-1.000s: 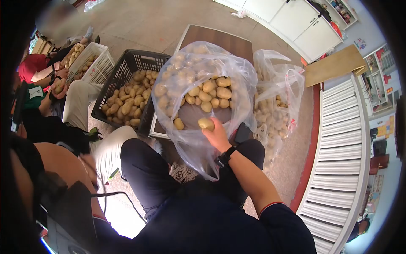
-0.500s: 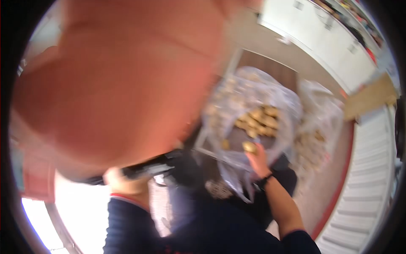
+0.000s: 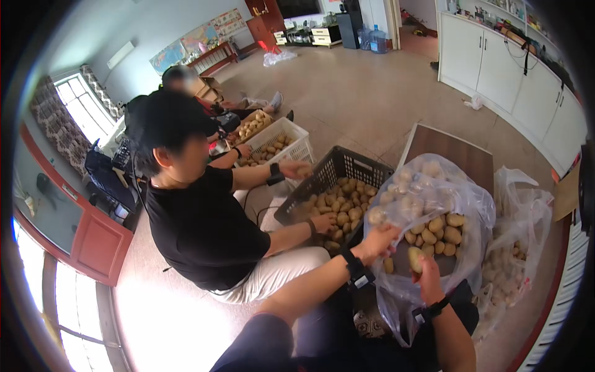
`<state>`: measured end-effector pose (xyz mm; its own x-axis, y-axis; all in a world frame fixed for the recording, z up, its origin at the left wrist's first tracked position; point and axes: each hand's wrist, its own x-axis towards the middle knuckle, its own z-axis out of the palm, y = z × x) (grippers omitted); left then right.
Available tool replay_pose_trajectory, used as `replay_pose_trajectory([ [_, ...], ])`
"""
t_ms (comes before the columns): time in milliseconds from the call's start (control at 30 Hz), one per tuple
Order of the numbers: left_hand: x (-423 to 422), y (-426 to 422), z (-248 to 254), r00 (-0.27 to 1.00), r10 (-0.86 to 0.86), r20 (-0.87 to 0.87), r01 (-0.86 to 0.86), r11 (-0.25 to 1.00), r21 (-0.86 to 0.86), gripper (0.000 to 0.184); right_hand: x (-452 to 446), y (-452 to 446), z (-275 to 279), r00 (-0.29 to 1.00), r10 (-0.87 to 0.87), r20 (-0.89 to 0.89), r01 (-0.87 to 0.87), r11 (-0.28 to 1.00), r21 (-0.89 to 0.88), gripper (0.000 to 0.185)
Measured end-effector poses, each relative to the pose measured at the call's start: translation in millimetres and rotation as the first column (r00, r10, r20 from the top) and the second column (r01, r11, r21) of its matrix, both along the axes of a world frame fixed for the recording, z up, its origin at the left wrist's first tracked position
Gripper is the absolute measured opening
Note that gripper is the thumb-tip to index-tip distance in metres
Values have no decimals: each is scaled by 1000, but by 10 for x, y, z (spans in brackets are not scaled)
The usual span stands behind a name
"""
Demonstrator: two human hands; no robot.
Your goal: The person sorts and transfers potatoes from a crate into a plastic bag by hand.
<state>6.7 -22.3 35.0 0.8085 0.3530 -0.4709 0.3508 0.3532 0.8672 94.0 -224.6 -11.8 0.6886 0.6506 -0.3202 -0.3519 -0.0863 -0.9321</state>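
A clear plastic bag (image 3: pixel 452 186) with potatoes (image 3: pixel 441 234) inside stands open in front of me. My right hand (image 3: pixel 429 284) is closed around a single potato (image 3: pixel 415 259) at the bag's near opening. At the bag's left rim is my left hand (image 3: pixel 378 243), its fingers curled together on the plastic. Both wrists wear dark bands. Left of the bag, a black crate (image 3: pixel 365 166) holds many potatoes (image 3: pixel 344 204).
A person in a black shirt (image 3: pixel 198 235) sits at my left, hands at the black crate. Beyond are a white crate (image 3: pixel 300 146) of potatoes and another person. A second plastic bag (image 3: pixel 520 229) lies on the right, near a white radiator (image 3: pixel 558 297). White cabinets (image 3: pixel 496 68) line the wall.
My left hand, a large blur close to the camera before, is now down at the bag's rim. The view has swung, bringing the person and crates into sight. My right hand still holds a potato.
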Motion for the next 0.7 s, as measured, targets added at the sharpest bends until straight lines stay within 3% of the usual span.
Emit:
replay_pose_trajectory([
  [100,-62,-12,-85,995,-85,-58,83,996,-36,54,11,224,78,998,53,27,-53,999,-8,32],
  [333,-49,34,-146,986,-165,37,169,953,-253,42,29,556,-162,974,162,160,-141,981,-133,45],
  [400,-42,86,-246,980,-190,63,200,931,-306,37,87,626,-322,898,157,412,-106,984,-142,49],
  [500,-41,149,-330,978,-189,92,209,924,-321,39,90,664,-225,875,165,455,-93,980,-176,57],
  [533,-43,169,-322,980,-178,90,198,924,-328,39,23,668,44,930,176,324,-109,971,-213,57],
  [700,-76,261,-294,979,-163,125,195,928,-317,37,46,689,2,951,125,284,-94,988,-121,53],
])
